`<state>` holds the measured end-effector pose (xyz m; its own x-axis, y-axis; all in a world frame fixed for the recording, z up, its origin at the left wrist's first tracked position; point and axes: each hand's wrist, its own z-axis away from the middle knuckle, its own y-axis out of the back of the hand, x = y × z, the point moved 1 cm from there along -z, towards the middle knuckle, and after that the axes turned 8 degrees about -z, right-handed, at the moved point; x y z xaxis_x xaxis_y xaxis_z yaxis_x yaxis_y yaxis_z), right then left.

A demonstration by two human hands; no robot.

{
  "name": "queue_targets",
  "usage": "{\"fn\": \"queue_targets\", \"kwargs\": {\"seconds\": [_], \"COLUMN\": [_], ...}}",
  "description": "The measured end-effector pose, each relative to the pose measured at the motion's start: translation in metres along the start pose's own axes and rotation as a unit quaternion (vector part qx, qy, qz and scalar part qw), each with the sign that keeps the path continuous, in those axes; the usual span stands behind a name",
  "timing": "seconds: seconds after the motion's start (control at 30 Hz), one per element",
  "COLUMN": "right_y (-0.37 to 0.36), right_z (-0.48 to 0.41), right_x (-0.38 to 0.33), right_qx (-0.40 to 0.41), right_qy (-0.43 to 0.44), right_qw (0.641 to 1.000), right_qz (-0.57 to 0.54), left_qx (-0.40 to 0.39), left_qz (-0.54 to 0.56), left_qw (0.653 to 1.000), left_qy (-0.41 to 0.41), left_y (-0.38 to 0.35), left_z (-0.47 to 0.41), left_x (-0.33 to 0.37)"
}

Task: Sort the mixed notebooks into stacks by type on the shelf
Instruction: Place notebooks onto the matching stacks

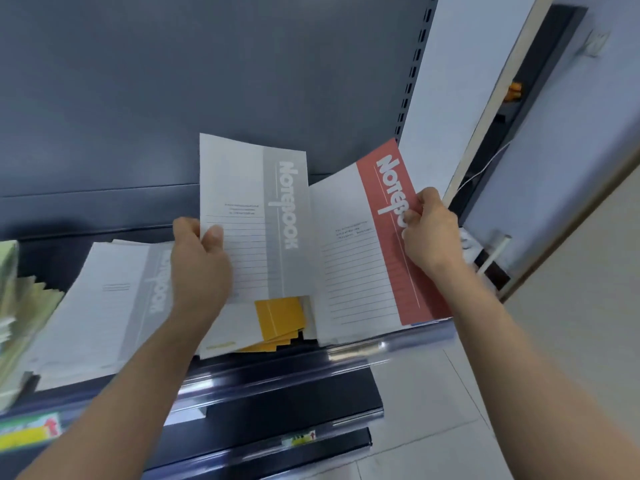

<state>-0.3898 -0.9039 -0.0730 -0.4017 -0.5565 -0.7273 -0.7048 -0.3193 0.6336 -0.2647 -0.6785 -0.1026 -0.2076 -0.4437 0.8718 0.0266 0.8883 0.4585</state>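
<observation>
My left hand (199,258) grips the left edge of a grey-striped notebook (256,216) and holds it tilted up above the shelf (284,372). My right hand (429,230) pinches the right edge of a red-striped notebook (363,247), also lifted at an angle. Beneath them lies a mixed pile with yellow-striped notebooks (280,320) showing. A stack of grey-striped notebooks (104,306) lies flat on the shelf to the left of my left hand.
Stacks of greenish notebooks (14,306) sit at the far left of the shelf. The dark back panel (207,81) rises behind. A slotted upright (412,74) and a white wall (450,81) bound the right side. Lower shelf edges carry price tags (31,431).
</observation>
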Motion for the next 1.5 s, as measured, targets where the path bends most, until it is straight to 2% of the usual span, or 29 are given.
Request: {"fn": "queue_targets", "kwargs": {"seconds": [0.3, 0.47, 0.6, 0.8, 1.1, 1.23, 1.4, 1.5], "right_y": [-0.037, -0.047, -0.046, -0.047, -0.058, -0.086, -0.126, -0.150], "right_z": [-0.012, -0.011, -0.008, 0.003, 0.042, 0.062, 0.085, 0.100], "right_x": [0.036, 0.046, 0.041, -0.016, -0.114, -0.147, -0.182, -0.206], "right_qx": [-0.068, -0.070, -0.045, -0.042, -0.043, -0.046, -0.038, -0.038], "right_qy": [-0.001, -0.024, 0.024, 0.177, 0.308, 0.347, 0.342, 0.338], "right_qw": [0.993, 0.978, 0.963, 0.965, 0.941, 0.930, 0.933, 0.932], "right_qz": [0.096, 0.193, 0.265, 0.190, 0.131, 0.110, 0.108, 0.123], "left_qx": [0.059, 0.076, 0.075, 0.067, 0.054, 0.053, 0.039, -0.003], "left_qz": [-0.038, -0.044, -0.045, -0.048, -0.052, -0.075, -0.105, -0.127], "left_qw": [0.997, 0.996, 0.995, 0.996, 0.997, 0.994, 0.987, 0.985], "left_qy": [0.029, 0.035, 0.044, 0.036, 0.034, 0.060, 0.111, 0.121], "left_y": [0.012, 0.020, 0.024, 0.037, 0.074, 0.103, 0.146, 0.166], "left_z": [0.020, 0.026, 0.030, 0.023, 0.014, 0.003, -0.025, -0.040], "left_x": [-0.007, -0.013, -0.016, -0.020, -0.036, -0.060, -0.095, -0.111]}}
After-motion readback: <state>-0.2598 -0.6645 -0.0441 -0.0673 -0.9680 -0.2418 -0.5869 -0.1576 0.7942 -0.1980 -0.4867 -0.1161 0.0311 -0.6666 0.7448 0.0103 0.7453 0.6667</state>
